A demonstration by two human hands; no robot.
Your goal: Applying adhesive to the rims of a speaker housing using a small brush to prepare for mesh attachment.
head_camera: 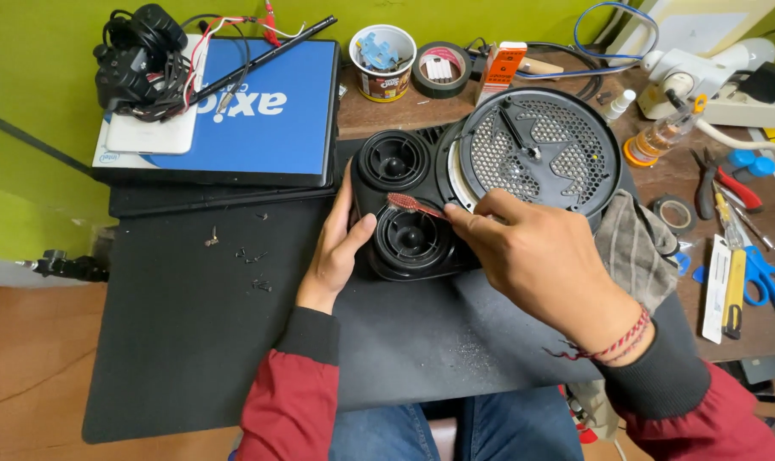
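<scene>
right hand (537,256) fingers pinched on a small red-bristled brush (411,205), bristles just above the lower cone of a black plastic speaker housing (404,209). left hand (336,243) fingers together, thumb out, bracing the housing's left edge. grey cloth (639,243) behind right knuckles.

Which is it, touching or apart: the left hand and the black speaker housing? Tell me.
Touching. The head view shows the left hand pressed flat against the black speaker housing, thumb on its rim.
</scene>
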